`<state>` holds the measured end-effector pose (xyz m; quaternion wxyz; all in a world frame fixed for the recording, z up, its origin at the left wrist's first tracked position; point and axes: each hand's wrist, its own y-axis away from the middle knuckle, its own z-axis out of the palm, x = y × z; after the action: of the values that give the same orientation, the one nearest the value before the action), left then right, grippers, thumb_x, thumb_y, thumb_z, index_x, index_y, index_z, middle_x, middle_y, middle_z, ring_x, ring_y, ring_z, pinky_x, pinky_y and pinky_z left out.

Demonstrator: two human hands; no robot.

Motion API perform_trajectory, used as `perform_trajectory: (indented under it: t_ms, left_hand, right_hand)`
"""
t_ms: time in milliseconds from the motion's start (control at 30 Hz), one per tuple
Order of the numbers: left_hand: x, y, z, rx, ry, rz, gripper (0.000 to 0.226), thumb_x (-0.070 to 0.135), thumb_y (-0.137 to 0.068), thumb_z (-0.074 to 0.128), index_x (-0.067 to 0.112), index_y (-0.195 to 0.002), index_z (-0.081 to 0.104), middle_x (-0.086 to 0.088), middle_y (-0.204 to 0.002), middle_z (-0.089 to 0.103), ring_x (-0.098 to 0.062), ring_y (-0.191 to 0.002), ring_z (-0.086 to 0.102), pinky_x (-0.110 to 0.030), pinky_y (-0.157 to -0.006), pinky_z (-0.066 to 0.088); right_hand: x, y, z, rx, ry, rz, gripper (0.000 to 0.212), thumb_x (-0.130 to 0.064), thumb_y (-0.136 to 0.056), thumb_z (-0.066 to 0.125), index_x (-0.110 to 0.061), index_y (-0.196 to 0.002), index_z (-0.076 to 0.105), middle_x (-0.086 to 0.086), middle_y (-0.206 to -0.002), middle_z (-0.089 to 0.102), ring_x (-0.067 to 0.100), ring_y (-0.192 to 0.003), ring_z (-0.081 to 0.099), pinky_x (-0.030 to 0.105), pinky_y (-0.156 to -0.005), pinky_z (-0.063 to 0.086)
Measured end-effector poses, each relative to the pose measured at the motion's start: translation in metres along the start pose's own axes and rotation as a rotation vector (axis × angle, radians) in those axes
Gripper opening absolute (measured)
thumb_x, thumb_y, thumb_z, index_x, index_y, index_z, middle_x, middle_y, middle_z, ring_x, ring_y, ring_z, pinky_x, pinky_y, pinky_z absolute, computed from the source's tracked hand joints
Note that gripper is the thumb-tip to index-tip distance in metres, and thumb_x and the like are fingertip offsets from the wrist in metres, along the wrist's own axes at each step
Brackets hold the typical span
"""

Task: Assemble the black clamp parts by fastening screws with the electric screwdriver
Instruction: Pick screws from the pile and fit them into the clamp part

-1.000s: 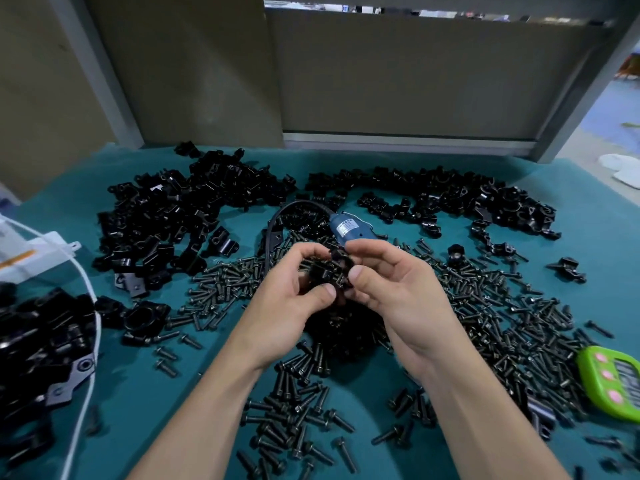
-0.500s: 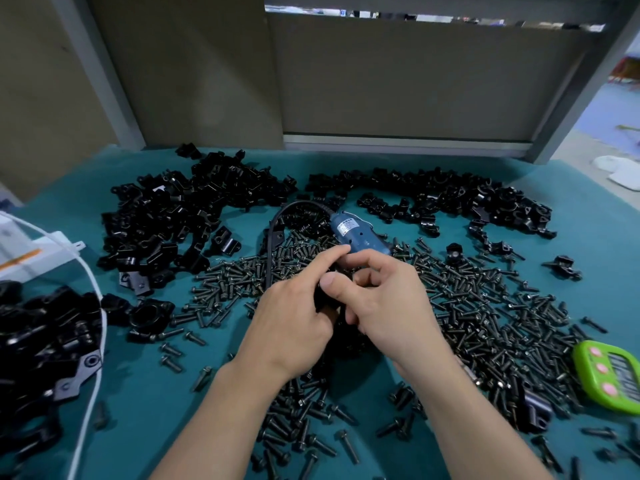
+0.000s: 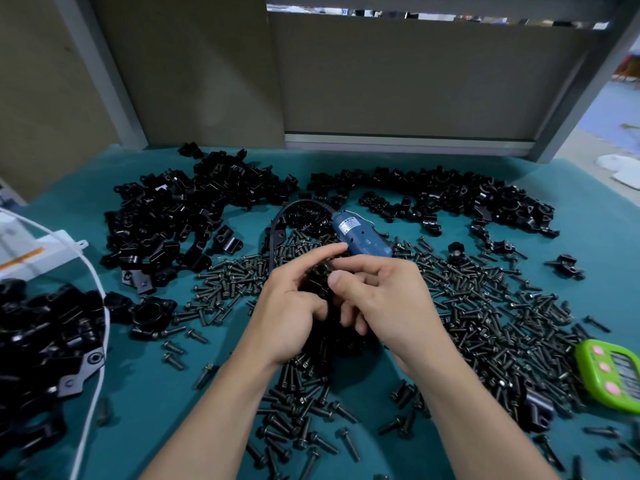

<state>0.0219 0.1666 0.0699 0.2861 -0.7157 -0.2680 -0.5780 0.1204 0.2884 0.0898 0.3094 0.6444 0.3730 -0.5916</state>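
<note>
While both hands meet over the middle of the bench, a black clamp part sits pinched between them, raised above the screws. Left hand: grip closed round the part's left side, index finger stretched out straight toward the far side. Right hand: grip narrow, thumb pad pressed on the part's right face, other fingers curled under. Screw in the part or not: cannot tell, the hands cover it.

Just beyond the fingertips the blue electric screwdriver lies flat on the bench, no hand on it. Its black cord loops off to the left. Loose black screws spread thick under and right of the hands, more toward the near edge.

Heaps of clamp parts:
- back-left pile
- back-right pile, in an arc
- near-left pile

A white cable runs along the near-left pile's right side. White packet with an orange stripe at the left edge. Green timer with pink buttons at the right edge. Bench top is teal.
</note>
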Motion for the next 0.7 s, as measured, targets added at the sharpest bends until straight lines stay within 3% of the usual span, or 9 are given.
perform_trajectory:
  t_ms: [100,167,267,333,433,500,567,633,700]
  left_hand:
    - [0.003,-0.001,0.001,-0.025,0.2,-0.006,0.084,-0.004,-0.047,0.051,0.035,-0.117,0.078,-0.015,-0.088,0.077,-0.02,-0.082,0.071,-0.024,-0.069,0.054]
    - [0.005,0.0,0.001,-0.046,0.287,-0.006,0.082,-0.006,-0.045,0.051,0.027,-0.114,0.079,-0.026,-0.083,0.07,-0.024,-0.077,0.068,-0.027,-0.068,0.056]
    - [0.006,0.0,-0.002,-0.104,0.402,-0.016,0.081,-0.005,-0.045,0.05,0.017,-0.118,0.078,-0.028,-0.096,0.072,-0.023,-0.08,0.066,-0.026,-0.072,0.056]
    - [0.006,0.0,-0.004,-0.141,0.437,-0.02,0.077,-0.005,-0.046,0.048,0.012,-0.115,0.079,-0.026,-0.099,0.074,-0.023,-0.08,0.066,-0.024,-0.071,0.055]
    - [0.004,0.0,-0.005,-0.13,0.373,-0.048,0.069,-0.004,-0.044,0.049,0.012,-0.102,0.082,-0.014,-0.074,0.069,-0.02,-0.071,0.064,-0.021,-0.064,0.053]
    - [0.003,0.0,-0.005,-0.123,0.345,-0.086,0.061,-0.004,-0.042,0.05,0.01,-0.093,0.081,-0.016,-0.068,0.065,-0.023,-0.067,0.063,-0.024,-0.061,0.052]
    - [0.003,0.0,-0.006,-0.136,0.326,-0.112,0.052,-0.004,-0.039,0.049,0.005,-0.083,0.077,-0.018,-0.066,0.063,-0.026,-0.063,0.061,-0.027,-0.056,0.05]
    - [0.005,0.001,-0.007,-0.183,0.304,-0.123,0.045,-0.005,-0.037,0.046,0.002,-0.074,0.072,-0.019,-0.063,0.062,-0.027,-0.057,0.058,-0.026,-0.053,0.045]
    - [0.005,0.002,-0.009,-0.238,0.31,-0.114,0.051,-0.008,-0.038,0.043,0.004,-0.077,0.075,-0.018,-0.065,0.063,-0.026,-0.056,0.058,-0.023,-0.05,0.045]
  right_hand:
    - [0.0,0.001,0.0,0.04,-0.07,-0.018,0.008,-0.016,-0.082,0.086,-0.018,-0.086,0.079,0.005,-0.06,0.068,0.012,-0.047,0.054,0.018,-0.045,0.042]
    - [0.0,0.001,0.0,0.037,-0.104,-0.06,0.014,-0.01,-0.078,0.089,-0.016,-0.087,0.08,0.004,-0.066,0.07,0.014,-0.054,0.06,0.022,-0.055,0.049]
    - [0.001,0.001,0.002,0.06,-0.067,-0.138,0.021,-0.013,-0.071,0.087,-0.023,-0.089,0.083,0.005,-0.083,0.074,0.02,-0.069,0.068,0.039,-0.072,0.06]
    - [0.004,0.0,0.003,0.095,-0.009,-0.17,0.026,-0.014,-0.07,0.086,-0.03,-0.089,0.084,-0.002,-0.093,0.073,0.019,-0.08,0.07,0.043,-0.082,0.06]
    - [0.007,0.0,0.005,0.139,0.119,-0.217,0.032,-0.013,-0.072,0.086,-0.041,-0.087,0.083,-0.01,-0.094,0.069,0.013,-0.087,0.067,0.037,-0.079,0.057]
    - [0.009,-0.001,0.004,0.134,0.142,-0.25,0.033,-0.01,-0.072,0.082,-0.039,-0.09,0.083,-0.014,-0.101,0.069,0.01,-0.094,0.067,0.03,-0.077,0.055]
    - [0.008,-0.002,0.002,0.01,0.08,-0.238,0.041,0.002,-0.08,0.075,-0.031,-0.103,0.082,-0.016,-0.11,0.071,0.007,-0.09,0.07,0.024,-0.075,0.055]
    - [0.006,-0.001,0.002,-0.189,0.047,-0.176,0.047,0.012,-0.09,0.063,-0.024,-0.115,0.079,-0.009,-0.112,0.074,0.011,-0.068,0.066,0.024,-0.067,0.054]
    - [0.003,-0.001,-0.001,-0.352,0.057,-0.13,0.047,0.015,-0.093,0.056,-0.018,-0.12,0.077,-0.004,-0.121,0.072,0.013,-0.073,0.066,0.024,-0.07,0.053]
